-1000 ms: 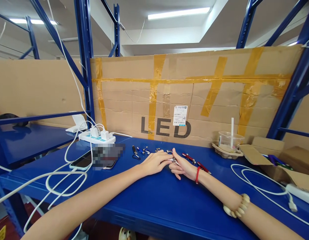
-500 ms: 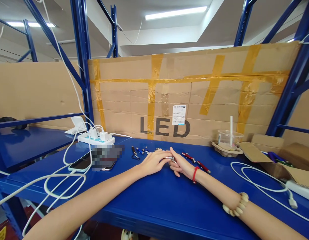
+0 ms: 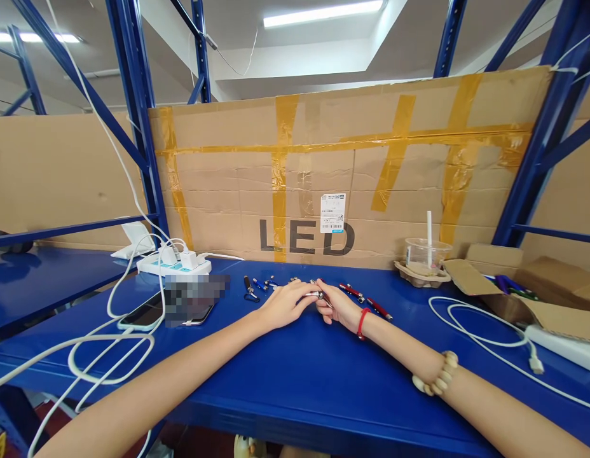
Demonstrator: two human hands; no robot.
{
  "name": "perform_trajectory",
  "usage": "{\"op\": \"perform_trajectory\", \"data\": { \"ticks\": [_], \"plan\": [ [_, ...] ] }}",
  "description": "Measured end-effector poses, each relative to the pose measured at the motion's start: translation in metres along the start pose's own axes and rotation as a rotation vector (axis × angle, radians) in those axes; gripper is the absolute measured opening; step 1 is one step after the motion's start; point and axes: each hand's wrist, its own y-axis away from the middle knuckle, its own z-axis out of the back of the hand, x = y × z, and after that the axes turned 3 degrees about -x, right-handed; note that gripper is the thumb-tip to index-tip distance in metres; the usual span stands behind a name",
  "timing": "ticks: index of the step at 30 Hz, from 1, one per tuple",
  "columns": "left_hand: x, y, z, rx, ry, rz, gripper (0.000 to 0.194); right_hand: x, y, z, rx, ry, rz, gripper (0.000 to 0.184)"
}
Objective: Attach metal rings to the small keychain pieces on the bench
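Note:
Above the middle of the blue tabletop my two hands meet at the fingertips. My left hand (image 3: 286, 305) pinches the silver end of a slim pen (image 3: 315, 294). Around the pen's darker barrel, the fingers of my right hand (image 3: 341, 304) are curled, hiding much of it. Just right of that hand lie a red pen (image 3: 352, 292) and another red pen (image 3: 379, 308). Behind my left hand are a black pen-like piece with a loop (image 3: 250, 288), a blue pen part (image 3: 259, 285) and several small metal pieces, partly covered by my fingers.
Left on the blue table (image 3: 276, 381) are a phone (image 3: 145, 313), a white power strip (image 3: 194, 270) and looped white cables. To the right stand a plastic cup (image 3: 421, 254) in a carton holder, an open cardboard box (image 3: 505, 299) and a coiled white cable (image 3: 490, 343). Taped cardboard (image 3: 219, 210) walls the back.
The whole view has shifted slightly, so the scene sits further left. My fingers have closed in around the pen; the right-hand fingers are more curled. The loose pens lie where they were.

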Motion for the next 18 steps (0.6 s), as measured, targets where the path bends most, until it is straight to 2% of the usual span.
{"op": "perform_trajectory", "data": {
  "ticks": [10, 18],
  "plan": [
    [0.0024, 0.0005, -0.0017, 0.010, -0.023, 0.005, 0.031, 0.0019, 0.0024, 0.0010, 0.050, 0.010, -0.022, 0.031],
    [0.0026, 0.0006, 0.0001, 0.084, -0.053, 0.000, 0.034, 0.0012, 0.0009, 0.0003, -0.007, 0.048, -0.015, 0.037]
  ]
}}
